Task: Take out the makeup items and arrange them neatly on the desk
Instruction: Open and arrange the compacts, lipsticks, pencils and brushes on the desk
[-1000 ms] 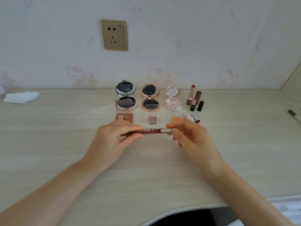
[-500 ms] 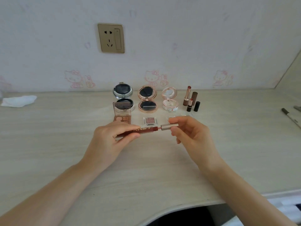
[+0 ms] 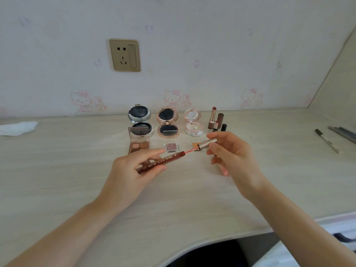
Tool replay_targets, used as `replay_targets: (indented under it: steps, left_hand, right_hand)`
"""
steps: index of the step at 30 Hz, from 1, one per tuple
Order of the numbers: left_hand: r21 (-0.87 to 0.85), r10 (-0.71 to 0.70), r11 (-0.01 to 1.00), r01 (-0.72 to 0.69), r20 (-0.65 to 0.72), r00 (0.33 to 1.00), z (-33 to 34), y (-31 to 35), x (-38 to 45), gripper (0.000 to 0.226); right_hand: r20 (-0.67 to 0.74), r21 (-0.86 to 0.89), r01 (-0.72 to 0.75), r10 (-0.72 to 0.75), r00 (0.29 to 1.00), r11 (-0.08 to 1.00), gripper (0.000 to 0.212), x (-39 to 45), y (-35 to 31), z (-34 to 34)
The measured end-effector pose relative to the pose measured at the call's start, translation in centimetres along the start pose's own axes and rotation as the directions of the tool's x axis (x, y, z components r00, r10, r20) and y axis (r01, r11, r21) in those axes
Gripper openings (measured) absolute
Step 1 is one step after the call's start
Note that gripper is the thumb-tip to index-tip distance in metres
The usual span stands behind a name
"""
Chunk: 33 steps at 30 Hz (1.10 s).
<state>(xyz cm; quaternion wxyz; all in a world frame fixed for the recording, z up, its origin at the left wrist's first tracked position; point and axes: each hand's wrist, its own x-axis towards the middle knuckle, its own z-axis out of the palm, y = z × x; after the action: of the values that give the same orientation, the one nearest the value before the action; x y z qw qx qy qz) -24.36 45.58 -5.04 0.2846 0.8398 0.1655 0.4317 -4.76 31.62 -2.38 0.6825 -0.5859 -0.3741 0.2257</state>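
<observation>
Two hands hold one lip gloss: left hand (image 3: 133, 170) grips tube (image 3: 161, 160); right hand (image 3: 233, 151) pinches cap (image 3: 207, 143); wand (image 3: 190, 150) bridges them, axis rising rightward.

wall (image 3: 212, 45): pale, pink cartoon-cat prints | socket (image 3: 125, 55): gold | desk (image 3: 57, 170): light wood

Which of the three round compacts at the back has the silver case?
The leftmost compact, behind the brown eyeshadow palette. Its rim is shiny silver; the middle compact is rose gold, the right compact pale pink and clear.
</observation>
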Motion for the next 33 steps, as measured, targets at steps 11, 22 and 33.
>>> replay_targets:
  steps: [11,22,33]
  left_hand:
    - [-0.199,0.141,0.973,-0.113,0.132,0.981,2.8,4.6,1.3,0.037]
    - [-0.191,0.286,0.954,-0.231,0.348,0.893,10.0,9.5,2.7,0.031]
    - [0.107,0.469,0.827,-0.552,0.410,0.782,16.1,9.7,2.7,0.022]
  right_hand:
    - [0.003,0.042,-0.187,0.187,0.982,0.981,0.018,3.1,-2.4,-4.1]
    - [0.024,-0.123,-0.292,0.297,0.955,0.948,0.020,5.9,-3.9,-10.8]
    - [-0.020,-0.418,-0.274,0.292,0.956,0.866,0.018,7.5,-2.4,-12.0]
